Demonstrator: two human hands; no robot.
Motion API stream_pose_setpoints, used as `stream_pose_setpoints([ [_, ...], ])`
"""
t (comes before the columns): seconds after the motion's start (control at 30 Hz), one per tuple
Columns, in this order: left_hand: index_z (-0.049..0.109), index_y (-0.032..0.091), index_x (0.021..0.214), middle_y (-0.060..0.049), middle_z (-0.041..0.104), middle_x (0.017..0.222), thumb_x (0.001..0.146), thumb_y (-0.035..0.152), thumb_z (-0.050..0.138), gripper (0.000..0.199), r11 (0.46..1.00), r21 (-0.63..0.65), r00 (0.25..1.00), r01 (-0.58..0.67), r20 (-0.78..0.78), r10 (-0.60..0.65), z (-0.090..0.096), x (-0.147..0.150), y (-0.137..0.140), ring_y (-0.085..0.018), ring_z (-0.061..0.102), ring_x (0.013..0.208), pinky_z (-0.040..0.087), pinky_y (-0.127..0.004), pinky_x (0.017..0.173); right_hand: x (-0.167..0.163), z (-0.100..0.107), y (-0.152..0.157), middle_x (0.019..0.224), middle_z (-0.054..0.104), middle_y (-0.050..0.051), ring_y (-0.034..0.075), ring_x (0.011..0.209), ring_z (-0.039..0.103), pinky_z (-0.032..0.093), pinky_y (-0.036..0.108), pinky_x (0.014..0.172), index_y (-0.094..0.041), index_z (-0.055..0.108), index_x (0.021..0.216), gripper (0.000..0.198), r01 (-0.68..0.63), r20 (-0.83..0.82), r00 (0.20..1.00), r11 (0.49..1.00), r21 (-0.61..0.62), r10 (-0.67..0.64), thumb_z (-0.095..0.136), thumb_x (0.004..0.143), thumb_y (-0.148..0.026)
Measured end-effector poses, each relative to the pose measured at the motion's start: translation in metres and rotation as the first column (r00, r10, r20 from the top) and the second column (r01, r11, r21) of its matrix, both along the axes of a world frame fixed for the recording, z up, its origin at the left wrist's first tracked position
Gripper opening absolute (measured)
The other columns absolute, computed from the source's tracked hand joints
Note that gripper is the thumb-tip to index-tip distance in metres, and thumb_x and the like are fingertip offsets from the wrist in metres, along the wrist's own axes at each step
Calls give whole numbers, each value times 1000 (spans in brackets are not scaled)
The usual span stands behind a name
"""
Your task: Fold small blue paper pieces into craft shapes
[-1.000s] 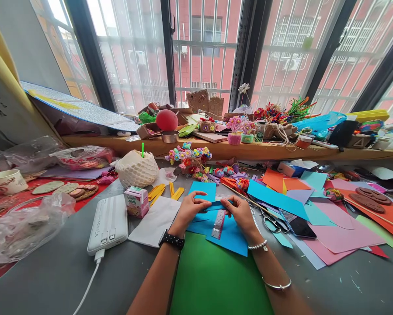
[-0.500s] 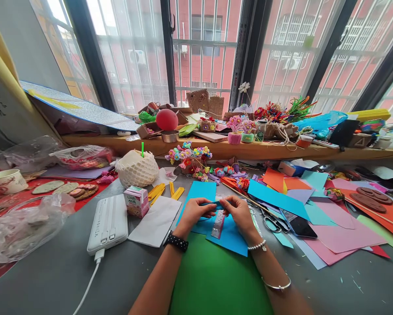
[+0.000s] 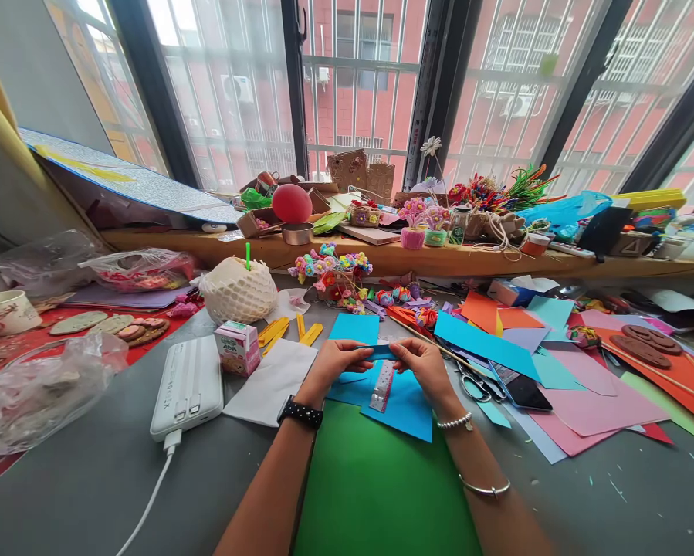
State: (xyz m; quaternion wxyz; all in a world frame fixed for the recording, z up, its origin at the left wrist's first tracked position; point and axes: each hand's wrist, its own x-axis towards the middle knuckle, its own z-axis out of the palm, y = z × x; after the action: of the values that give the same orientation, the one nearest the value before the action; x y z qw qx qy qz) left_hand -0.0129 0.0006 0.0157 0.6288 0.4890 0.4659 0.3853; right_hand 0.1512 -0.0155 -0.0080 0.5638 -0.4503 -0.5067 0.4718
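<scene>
My left hand (image 3: 332, 363) and my right hand (image 3: 421, 364) hold a narrow blue paper strip (image 3: 380, 352) between them, each pinching one end just above the table. Under the hands lie blue paper sheets (image 3: 401, 405) with a clear ruler (image 3: 382, 386) on top. A green sheet (image 3: 375, 494) lies between my forearms, nearer to me. A black watch is on my left wrist and bracelets on my right.
A white power bank (image 3: 188, 384) with its cable and a small drink carton (image 3: 238, 348) lie left of the hands. Scissors (image 3: 475, 384), a phone (image 3: 520, 391) and several coloured sheets (image 3: 578, 390) spread to the right. Paper flowers (image 3: 330, 266) and craft clutter fill the sill.
Both hands have stayed together on the blue strip, shifting slightly and straightening it between the fingertips. The view has tilted a little.
</scene>
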Motion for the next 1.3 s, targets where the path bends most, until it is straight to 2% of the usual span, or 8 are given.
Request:
stream_pose_setpoints([
  [0.2,62,10,65,-2,62,52,50,31,71,27,999,21,996,34,-80,-32,1,-5,0,-12,59,49,45,-20,49,2,-2,0,56,58,-2,10,47,55,46,22,48,-13,60,69,23,-94,-30,995,994,-64,92,67,57,-32],
  [0.37,62,10,80,-4,65,59,49,30,72,38,989,18,989,148,-17,-147,2,-12,1,-15,61,58,47,-22,56,9,-1,0,64,61,-1,11,54,58,48,24,54,-16,62,78,24,-232,-53,972,969,-80,228,67,58,-29],
  [0.47,62,11,88,-4,66,63,51,29,71,42,976,33,977,214,7,-214,3,-17,3,-15,62,62,47,-23,60,13,-1,0,65,62,-1,11,57,59,48,24,56,-17,64,80,25,-271,-75,961,958,-93,265,67,58,-28],
  [0.87,64,12,79,-2,66,60,48,26,71,35,986,45,987,162,3,-163,-3,-14,3,-14,62,62,47,-23,62,9,-4,0,63,64,0,13,58,60,47,27,62,-18,66,76,20,-242,-132,965,964,-111,227,67,57,-24],
  [0.97,63,11,82,-3,66,60,50,27,70,36,979,-1,979,205,9,-205,-1,-12,1,-14,61,60,46,-23,60,8,-5,1,62,64,1,12,58,59,47,26,61,-18,67,76,20,-248,-131,964,963,-110,233,67,57,-23],
  [1.1,61,12,92,-6,68,70,55,29,68,41,956,-32,956,291,44,-289,0,-13,1,-14,62,61,46,-23,61,9,-5,0,62,63,0,11,59,59,47,24,61,-17,66,79,21,-280,-154,953,953,-114,261,66,58,-23],
  [1.23,62,12,91,-6,68,69,54,29,68,42,960,-22,960,279,32,-278,-1,-13,2,-15,62,63,46,-24,63,8,-1,-2,70,63,0,11,64,59,47,24,65,-18,65,81,23,-328,-158,939,935,-131,307,67,59,-26],
  [1.3,62,12,90,-6,68,67,53,31,68,42,961,0,961,275,8,-275,-2,-12,2,-15,62,63,47,-25,64,6,1,-3,71,63,0,12,64,60,48,25,65,-19,65,78,21,-308,-141,948,936,-169,286,67,59,-29],
])
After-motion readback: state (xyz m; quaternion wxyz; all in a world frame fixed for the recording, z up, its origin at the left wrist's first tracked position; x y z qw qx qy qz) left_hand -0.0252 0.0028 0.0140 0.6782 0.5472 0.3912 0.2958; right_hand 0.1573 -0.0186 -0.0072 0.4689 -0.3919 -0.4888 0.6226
